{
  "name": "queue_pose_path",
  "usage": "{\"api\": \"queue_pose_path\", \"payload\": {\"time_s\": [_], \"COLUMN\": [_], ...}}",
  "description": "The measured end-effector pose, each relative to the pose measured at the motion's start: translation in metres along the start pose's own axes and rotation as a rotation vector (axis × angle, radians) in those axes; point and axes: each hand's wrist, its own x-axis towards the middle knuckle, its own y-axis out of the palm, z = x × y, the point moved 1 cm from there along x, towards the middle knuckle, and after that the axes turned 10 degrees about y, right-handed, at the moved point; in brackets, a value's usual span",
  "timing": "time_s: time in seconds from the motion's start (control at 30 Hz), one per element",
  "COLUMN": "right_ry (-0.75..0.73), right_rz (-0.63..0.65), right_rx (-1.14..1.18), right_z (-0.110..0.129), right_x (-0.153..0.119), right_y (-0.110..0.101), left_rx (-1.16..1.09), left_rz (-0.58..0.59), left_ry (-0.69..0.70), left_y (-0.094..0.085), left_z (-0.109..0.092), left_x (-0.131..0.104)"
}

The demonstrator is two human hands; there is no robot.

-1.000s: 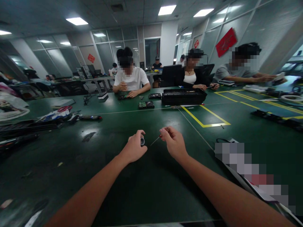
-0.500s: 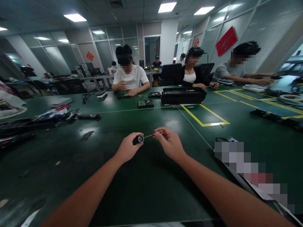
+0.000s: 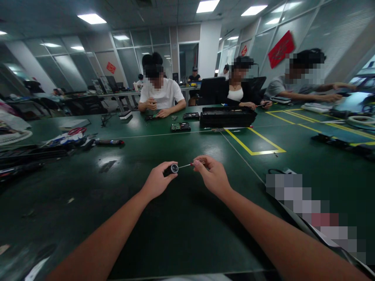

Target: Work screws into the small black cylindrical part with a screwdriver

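Observation:
My left hand [image 3: 158,180] is closed around a small black cylindrical part [image 3: 174,168] with a round, silvery-rimmed end turned toward me. Between thumb and fingers, my right hand [image 3: 213,173] grips a screwdriver [image 3: 192,164] with a reddish handle end and a thin metal shaft. The shaft points left, its tip at the rim of the cylindrical part; whether it sits inside or only touches, I cannot tell. Most of the handle is hidden by my right fingers. Both hands are held above the green table [image 3: 187,226].
Ahead lie a green circuit board [image 3: 181,127] and a long black housing [image 3: 227,117]. A dark pen-like tool [image 3: 109,143] and cluttered cables [image 3: 74,134] are at left. A blurred-out sheet [image 3: 310,210] lies at right. Several people sit across the table.
The cylindrical part has turned slightly in my left hand, showing its round end at a different angle. My right hand with the screwdriver has shifted a little up and right.

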Motion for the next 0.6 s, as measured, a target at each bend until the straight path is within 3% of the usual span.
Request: {"api": "queue_pose_path", "payload": {"time_s": [0.6], "right_ry": [-0.001], "right_rz": [-0.143], "right_rx": [-0.215], "right_z": [0.0044], "right_x": [-0.0004], "right_y": [-0.0036], "left_rx": [-0.048], "left_rz": [0.058], "left_ry": [0.046], "left_y": [-0.0007], "left_z": [0.0007], "left_x": [-0.0008]}}
